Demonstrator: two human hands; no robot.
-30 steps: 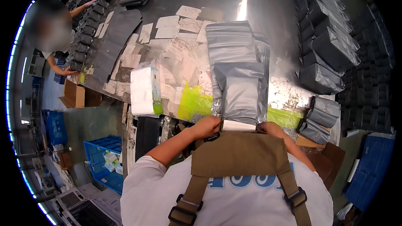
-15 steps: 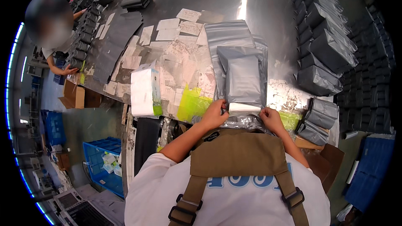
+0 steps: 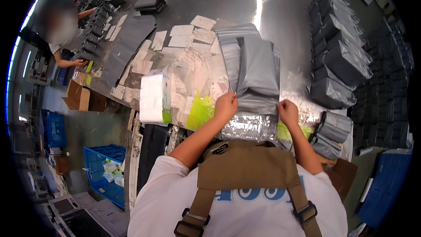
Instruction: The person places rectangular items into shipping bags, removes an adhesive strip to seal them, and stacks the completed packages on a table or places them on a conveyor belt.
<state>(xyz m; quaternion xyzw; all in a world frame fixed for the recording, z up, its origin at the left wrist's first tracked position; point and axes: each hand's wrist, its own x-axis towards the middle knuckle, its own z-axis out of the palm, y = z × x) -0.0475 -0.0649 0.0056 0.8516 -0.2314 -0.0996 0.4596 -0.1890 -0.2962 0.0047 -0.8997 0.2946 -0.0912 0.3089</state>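
Two pinches, both narrow: my left hand (image 3: 226, 106) and right hand (image 3: 288, 113) each hold a near corner of the grey plastic bag (image 3: 259, 68). It lies bulging on flat grey bags (image 3: 237, 30), close before me. My judgement: draw both corners evenly, edge taut, catching none of the bags beneath.

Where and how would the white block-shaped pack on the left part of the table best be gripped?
Probably across its middle, from above: the white pack is blocky and longer away from the person than across, so its two long sides should suit a hand spread over it. Its printed right side faces the left hand; its left side is hidden.
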